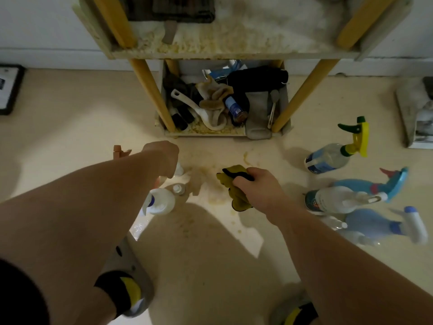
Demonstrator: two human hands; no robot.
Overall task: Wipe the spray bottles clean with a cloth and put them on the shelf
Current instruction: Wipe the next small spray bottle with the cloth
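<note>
My left hand reaches down over a small group of white bottles on the floor, fingers curled around the top of one white bottle. A round white bottle with a blue label and a small clear cap sit just below it. My right hand grips a crumpled yellow cloth with a black edge, held just above the floor. Several spray bottles lie at the right: one with a yellow and green trigger, a light blue one, a clear one and a pale blue one.
A dusty shelf unit with yellow posts stands ahead; its upper board is crumb-strewn, its bottom tray is crammed with cloths, a scoop and a can. Crumbs litter the floor. My slippered feet are below. A framed picture lies left.
</note>
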